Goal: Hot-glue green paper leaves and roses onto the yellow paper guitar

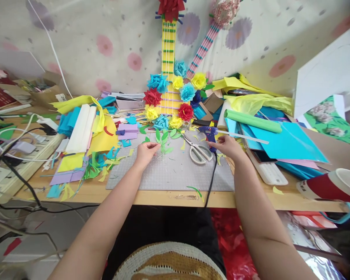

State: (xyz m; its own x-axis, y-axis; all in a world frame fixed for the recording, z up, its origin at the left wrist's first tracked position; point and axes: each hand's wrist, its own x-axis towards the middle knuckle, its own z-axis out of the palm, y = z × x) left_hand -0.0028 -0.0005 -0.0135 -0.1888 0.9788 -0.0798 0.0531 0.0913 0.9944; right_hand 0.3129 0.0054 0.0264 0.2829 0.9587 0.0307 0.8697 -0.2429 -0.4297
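Green sprig (164,136) L of scissors (196,147), long axis near-far, tips away, pinched in L hand (147,153); glue gun (211,135) R of scissors, nozzle L, R hand (229,147) at it, fingers' grip unclear.

The mat (166,179) is passable at front centre; scissors (202,154), glue gun (211,135) and cord (212,179) obstruct its right.

My leaf sprig (164,137): green. My glue gun (211,136): dark blue, black cord (212,179). I see grey gridded mat (175,175), yellow paper guitar (172,46) with green frets (168,51), white backdrop (125,42), pink/purple flowers (134,61).
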